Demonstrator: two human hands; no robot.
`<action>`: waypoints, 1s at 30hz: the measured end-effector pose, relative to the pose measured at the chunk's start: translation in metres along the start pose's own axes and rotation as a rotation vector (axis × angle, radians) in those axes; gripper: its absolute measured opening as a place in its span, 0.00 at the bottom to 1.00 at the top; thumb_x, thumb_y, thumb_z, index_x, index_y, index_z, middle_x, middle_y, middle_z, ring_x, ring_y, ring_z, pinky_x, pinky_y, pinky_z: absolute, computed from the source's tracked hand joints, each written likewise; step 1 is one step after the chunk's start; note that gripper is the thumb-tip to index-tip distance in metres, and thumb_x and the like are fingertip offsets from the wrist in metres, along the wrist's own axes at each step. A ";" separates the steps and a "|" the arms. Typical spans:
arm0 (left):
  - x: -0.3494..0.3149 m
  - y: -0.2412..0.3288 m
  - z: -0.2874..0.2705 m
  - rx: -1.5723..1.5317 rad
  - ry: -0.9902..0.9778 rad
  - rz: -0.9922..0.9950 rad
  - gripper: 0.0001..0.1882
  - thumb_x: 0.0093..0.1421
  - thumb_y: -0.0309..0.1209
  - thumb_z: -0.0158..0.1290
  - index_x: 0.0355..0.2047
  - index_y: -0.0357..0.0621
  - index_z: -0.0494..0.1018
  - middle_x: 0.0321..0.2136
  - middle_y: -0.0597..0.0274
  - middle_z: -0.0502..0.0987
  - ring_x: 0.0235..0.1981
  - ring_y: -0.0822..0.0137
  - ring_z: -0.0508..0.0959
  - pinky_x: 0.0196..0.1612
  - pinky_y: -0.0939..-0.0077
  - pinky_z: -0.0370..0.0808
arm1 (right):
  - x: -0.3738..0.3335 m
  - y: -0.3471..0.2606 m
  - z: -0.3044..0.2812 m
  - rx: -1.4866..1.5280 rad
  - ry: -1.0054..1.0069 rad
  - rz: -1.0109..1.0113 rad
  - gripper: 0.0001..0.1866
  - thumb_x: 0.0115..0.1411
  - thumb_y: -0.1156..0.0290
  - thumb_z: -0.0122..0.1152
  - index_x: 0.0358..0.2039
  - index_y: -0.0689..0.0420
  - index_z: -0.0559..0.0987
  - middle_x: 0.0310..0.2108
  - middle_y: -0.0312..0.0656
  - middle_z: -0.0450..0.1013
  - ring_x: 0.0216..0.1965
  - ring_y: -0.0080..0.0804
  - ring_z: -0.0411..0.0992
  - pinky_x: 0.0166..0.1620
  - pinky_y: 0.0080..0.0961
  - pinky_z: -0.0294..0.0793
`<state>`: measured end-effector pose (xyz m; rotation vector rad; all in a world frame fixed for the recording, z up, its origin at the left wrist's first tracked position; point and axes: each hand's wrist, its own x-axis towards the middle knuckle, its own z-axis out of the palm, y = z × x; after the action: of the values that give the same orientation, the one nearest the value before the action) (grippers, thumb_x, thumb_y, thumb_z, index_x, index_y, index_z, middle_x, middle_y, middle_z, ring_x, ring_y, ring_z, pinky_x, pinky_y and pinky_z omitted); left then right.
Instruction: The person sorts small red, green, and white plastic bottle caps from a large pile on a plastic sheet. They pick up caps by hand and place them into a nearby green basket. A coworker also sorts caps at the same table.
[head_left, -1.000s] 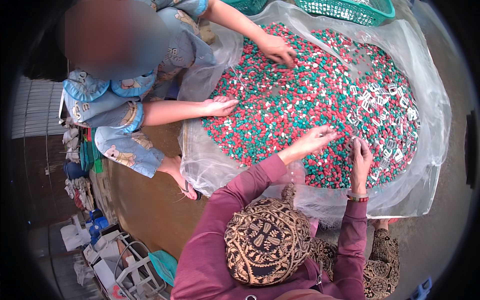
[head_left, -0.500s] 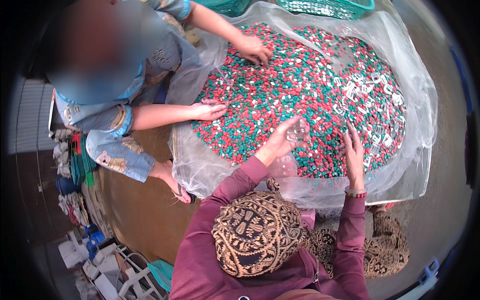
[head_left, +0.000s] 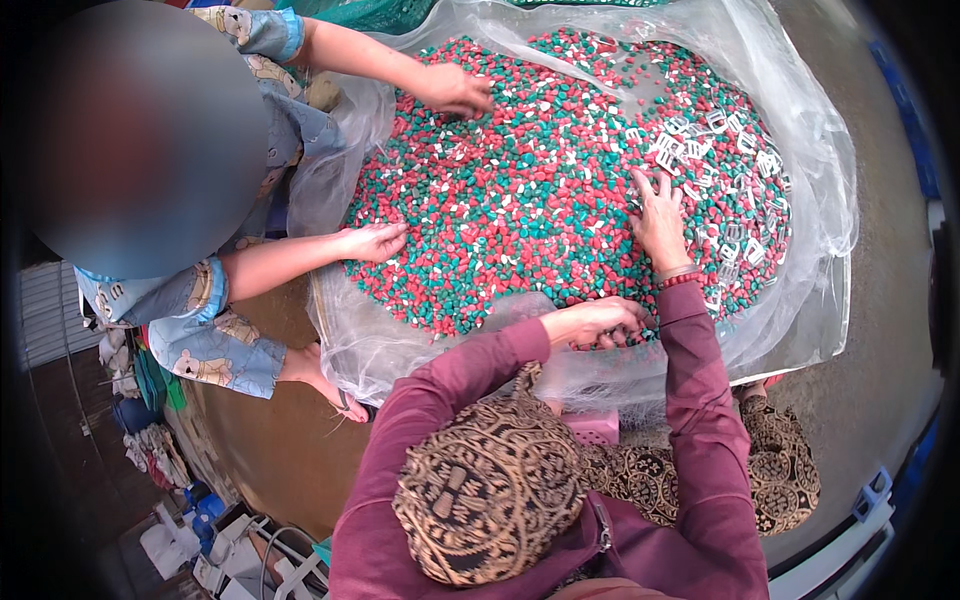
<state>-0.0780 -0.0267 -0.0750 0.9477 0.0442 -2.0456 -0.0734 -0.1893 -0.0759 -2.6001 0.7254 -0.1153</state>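
A wide heap of small red, green and white pieces (head_left: 520,200) lies on a sheer white mesh sheet (head_left: 815,200). My right hand (head_left: 660,222) rests on the heap, its fingers spread and touching the pieces. Just beyond it lie loose white slotted buckles (head_left: 672,150), with more scattered down the heap's right side. Nearer to me, my left hand (head_left: 602,320) is at the heap's front edge, palm turned down and fingers curled. Whatever those fingers hold is hidden.
Across on the left, a co-worker's one hand (head_left: 455,90) is over the heap and the other hand (head_left: 375,242) is at its edge. My bent knee (head_left: 490,480) is below the sheet, next to a pink perforated stool (head_left: 592,428). Green baskets (head_left: 375,14) stand at the back.
My left hand, palm up with clear slotted buckles before, has turned over and dropped toward the heap's front edge. My right hand has reached farther onto the heap. The view has shifted slightly.
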 end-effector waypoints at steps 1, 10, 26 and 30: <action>0.014 -0.004 -0.007 -0.041 -0.018 -0.005 0.23 0.53 0.21 0.47 0.52 0.40 0.66 0.22 0.69 0.66 0.15 0.82 0.60 0.12 0.89 0.52 | 0.002 -0.004 -0.011 0.005 -0.042 -0.019 0.37 0.43 0.81 0.65 0.55 0.49 0.66 0.53 0.53 0.60 0.50 0.55 0.63 0.48 0.44 0.70; 0.001 0.069 -0.080 -0.678 0.152 0.473 0.09 0.55 0.22 0.47 0.38 0.33 0.68 0.29 0.61 0.73 0.19 0.75 0.69 0.15 0.86 0.61 | -0.014 0.039 -0.027 0.227 -0.432 -0.025 0.13 0.48 0.76 0.57 0.37 0.59 0.78 0.28 0.50 0.76 0.33 0.45 0.76 0.39 0.37 0.74; -0.126 0.091 -0.077 1.195 1.289 0.528 0.24 0.58 0.28 0.43 0.57 0.53 0.66 0.35 0.52 0.79 0.26 0.60 0.79 0.32 0.66 0.75 | -0.108 0.013 -0.027 1.451 -0.221 0.513 0.17 0.59 0.73 0.59 0.48 0.65 0.75 0.39 0.45 0.76 0.33 0.27 0.77 0.18 0.17 0.75; -0.095 0.079 -0.038 1.446 1.030 0.715 0.16 0.58 0.35 0.51 0.47 0.48 0.73 0.33 0.49 0.77 0.38 0.53 0.78 0.41 0.59 0.74 | -0.106 0.013 -0.034 1.442 -0.158 0.494 0.15 0.58 0.75 0.59 0.46 0.63 0.77 0.37 0.43 0.77 0.32 0.25 0.76 0.21 0.17 0.77</action>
<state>0.0340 0.0027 -0.0178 2.3066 -1.1492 -0.5022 -0.1771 -0.1584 -0.0465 -1.0281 0.7642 -0.1827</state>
